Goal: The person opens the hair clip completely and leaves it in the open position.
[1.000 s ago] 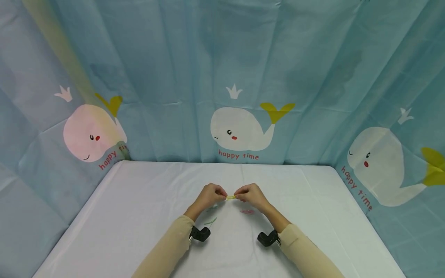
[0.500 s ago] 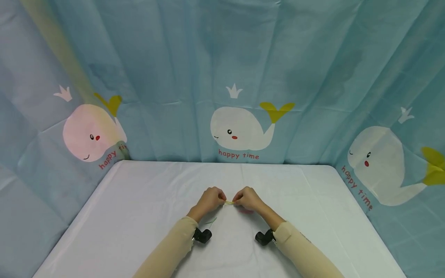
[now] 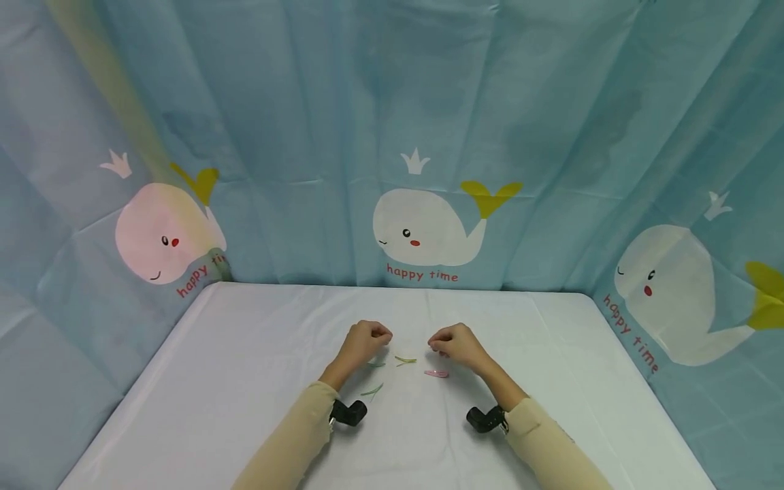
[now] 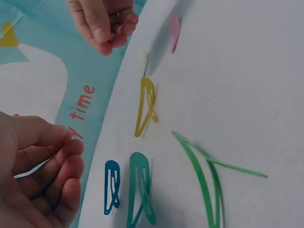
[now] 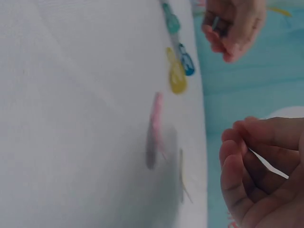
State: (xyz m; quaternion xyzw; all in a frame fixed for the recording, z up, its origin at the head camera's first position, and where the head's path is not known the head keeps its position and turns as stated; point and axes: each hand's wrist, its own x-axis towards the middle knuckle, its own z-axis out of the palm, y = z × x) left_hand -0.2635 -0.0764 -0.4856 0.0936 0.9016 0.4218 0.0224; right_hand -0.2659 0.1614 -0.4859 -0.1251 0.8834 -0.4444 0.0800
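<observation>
A yellow snap hair clip [image 3: 405, 360] lies on the white cloth between my two hands, its prong sprung away from the frame. My left hand [image 3: 364, 340] hovers left of it with loosely bent fingers and nothing in them. On the other side, my right hand [image 3: 456, 344] is also off the cloth, fingers lightly bent and holding nothing. Below the right hand lies a pink hair clip [image 3: 437, 373]. A teal clip [image 4: 139, 187] and a blue clip [image 4: 112, 187] lie near the left hand, and a green clip [image 3: 371, 391] with its prong raised lies nearer me.
A pale, thin clip [image 5: 182, 175] rests near the far side in the right wrist view, blurred. The white-covered table [image 3: 245, 408] runs up to a blue curtain [image 3: 331, 136] with printed whales. A black wrist camera [image 3: 349, 412] sits on each forearm.
Both hands held the yellow hair clip by its ends and lowered it towards the cloth. Now it lies there, let go, and the hands have moved up and apart, uncovering the pink and teal clips.
</observation>
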